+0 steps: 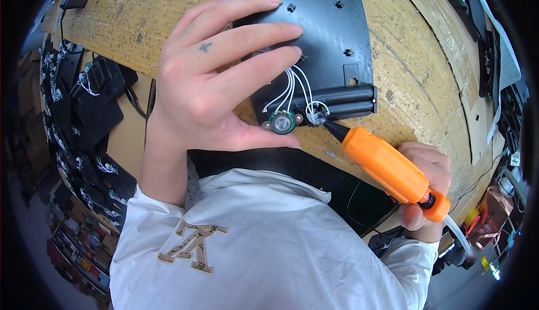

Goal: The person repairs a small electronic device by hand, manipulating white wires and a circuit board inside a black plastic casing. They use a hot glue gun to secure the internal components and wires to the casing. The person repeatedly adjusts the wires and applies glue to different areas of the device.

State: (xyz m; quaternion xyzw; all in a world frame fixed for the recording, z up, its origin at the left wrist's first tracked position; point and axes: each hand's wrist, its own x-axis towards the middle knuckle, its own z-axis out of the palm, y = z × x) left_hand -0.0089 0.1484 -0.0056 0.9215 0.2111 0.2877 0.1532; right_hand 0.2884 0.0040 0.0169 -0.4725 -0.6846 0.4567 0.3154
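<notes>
A black plastic panel (328,29) lies on the worktable, with a tubular black part along its near edge. My left hand (219,77) grips it from the left, fingers spread over its face and thumb beneath the near edge. Close to that thumb sits a small round part with a green rim (282,123); white wires (290,88) loop from it and toward a clear blob of glue (315,118). My right hand (424,172) is wrapped round an orange hot glue gun (387,165), its black nozzle at the blob. A clear glue stick (457,234) protrudes from the gun's back.
The worn wooden table (418,80) spreads around the panel. At the left, several black panels with white wires (95,94) are piled up. Cardboard (449,46) lies along the right side. A brown bag (494,214) and cables are at the lower right.
</notes>
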